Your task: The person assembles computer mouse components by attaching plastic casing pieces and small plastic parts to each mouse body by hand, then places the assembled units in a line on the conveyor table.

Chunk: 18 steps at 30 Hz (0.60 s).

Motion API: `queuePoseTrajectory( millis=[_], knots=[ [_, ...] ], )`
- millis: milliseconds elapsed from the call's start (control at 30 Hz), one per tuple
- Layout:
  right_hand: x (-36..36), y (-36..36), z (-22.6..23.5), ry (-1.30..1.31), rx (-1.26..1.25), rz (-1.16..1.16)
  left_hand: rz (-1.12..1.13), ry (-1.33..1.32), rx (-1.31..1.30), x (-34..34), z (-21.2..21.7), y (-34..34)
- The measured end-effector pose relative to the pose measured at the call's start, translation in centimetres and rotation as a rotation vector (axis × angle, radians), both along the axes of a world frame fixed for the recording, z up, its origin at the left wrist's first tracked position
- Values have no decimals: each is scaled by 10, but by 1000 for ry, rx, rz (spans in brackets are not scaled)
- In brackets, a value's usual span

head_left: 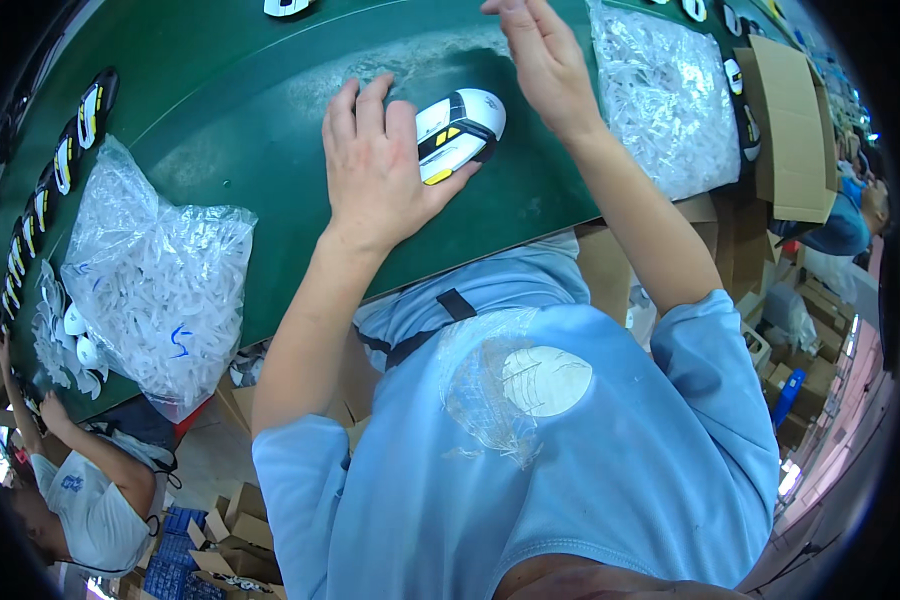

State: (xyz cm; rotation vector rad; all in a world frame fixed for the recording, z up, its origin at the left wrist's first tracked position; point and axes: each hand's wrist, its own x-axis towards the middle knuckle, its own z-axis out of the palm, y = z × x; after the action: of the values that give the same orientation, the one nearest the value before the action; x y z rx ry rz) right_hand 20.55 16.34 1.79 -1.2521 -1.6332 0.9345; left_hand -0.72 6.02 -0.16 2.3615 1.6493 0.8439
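A toy car body, white and black with yellow parts, lies on the green work surface in front of me. My left hand holds its left end, thumb along the near side and index finger against the end; the other fingers are spread on the surface. To the right of the car, my right hand is raised with fingers stretched out, the fingertips partly at the upper edge of the picture. Nothing shows in it.
Clear bags of translucent plastic parts lie at left and right. A row of similar car bodies lines the far left. An open cardboard box stands at right. Another person works at lower left.
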Motion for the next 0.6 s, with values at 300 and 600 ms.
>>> queuePoseTrajectory(
  millis=[300,600],
  knots=[
    [-33,-8,-15,-433,415,93,16,8,23,5,0,-1],
    [-50,18,-3,-750,649,11,-4,-2,68,4,-1,9]
  ],
)
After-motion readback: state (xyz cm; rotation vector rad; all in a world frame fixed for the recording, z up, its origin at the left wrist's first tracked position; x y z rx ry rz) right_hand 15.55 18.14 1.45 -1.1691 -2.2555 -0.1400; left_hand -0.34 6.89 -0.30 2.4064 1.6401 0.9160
